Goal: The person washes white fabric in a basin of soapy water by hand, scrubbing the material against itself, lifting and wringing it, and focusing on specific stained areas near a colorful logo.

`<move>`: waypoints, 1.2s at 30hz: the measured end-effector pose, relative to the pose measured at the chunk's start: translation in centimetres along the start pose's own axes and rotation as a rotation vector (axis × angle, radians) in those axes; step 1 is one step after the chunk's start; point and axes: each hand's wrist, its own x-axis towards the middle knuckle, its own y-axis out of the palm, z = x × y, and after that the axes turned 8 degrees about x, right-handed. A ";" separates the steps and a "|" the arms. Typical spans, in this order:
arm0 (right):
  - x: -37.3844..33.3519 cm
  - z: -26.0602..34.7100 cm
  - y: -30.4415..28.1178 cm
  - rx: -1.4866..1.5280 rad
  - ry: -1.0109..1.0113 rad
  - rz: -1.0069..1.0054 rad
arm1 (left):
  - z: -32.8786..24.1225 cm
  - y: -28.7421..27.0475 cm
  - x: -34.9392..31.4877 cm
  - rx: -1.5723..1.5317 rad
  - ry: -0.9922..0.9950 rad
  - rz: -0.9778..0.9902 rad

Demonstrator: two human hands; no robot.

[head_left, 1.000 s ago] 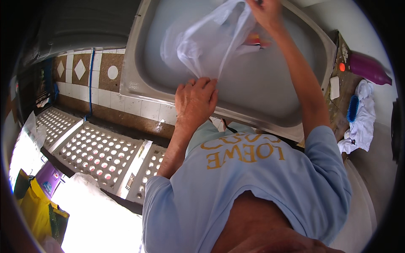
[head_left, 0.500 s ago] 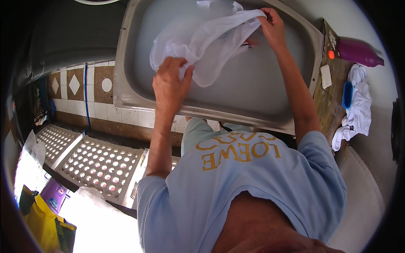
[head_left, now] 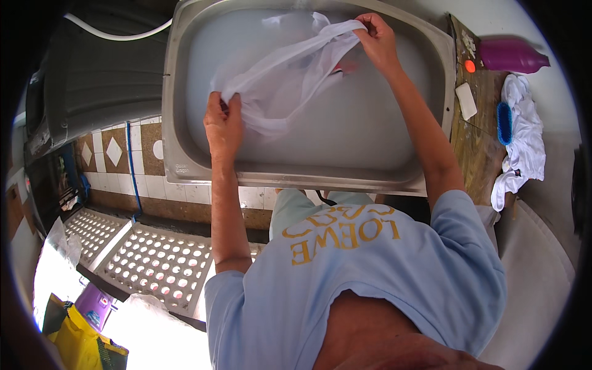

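A thin, wet white cloth stretches between my two hands over cloudy grey water in a big metal basin. Its lower folds hang into the water; what kind of garment it may be, I cannot tell. My left hand pinches one end near the basin's left side. At the far right of the cloth, my right hand grips the other end, fingers closed on its edge. Behind the cloth, something red shows through the murky water, partly hidden. More white fabric breaks the surface at the far side.
Right of the basin, a wooden ledge carries a white soap bar, an orange cap and a purple bottle. A blue brush lies beside crumpled white laundry. Pierced blocks stand at lower left.
My left hand has moved left and closed on the cloth, drawing it out into a longer stretch. My right hand still holds its end. The whole view has shifted slightly.
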 end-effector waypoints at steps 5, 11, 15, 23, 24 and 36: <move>-0.2 1.4 0.2 -0.043 -0.112 0.083 | -1.9 -0.4 1.1 -0.636 -0.281 -0.043; 2.9 3.1 2.0 -0.033 -0.112 0.095 | 3.0 -0.5 6.7 -0.593 -0.128 -0.085; 4.5 1.8 1.6 -0.128 -0.055 0.092 | 1.6 -1.2 8.6 -0.548 -0.209 0.010; 5.2 2.6 1.9 0.010 0.043 0.202 | 1.8 -0.3 9.0 0.143 0.388 -0.314; 5.1 2.8 2.0 0.024 0.044 0.217 | 0.6 0.5 8.4 0.381 0.639 -0.467; 3.6 12.1 6.0 0.266 0.005 0.649 | -6.8 5.0 5.1 -0.799 0.092 0.449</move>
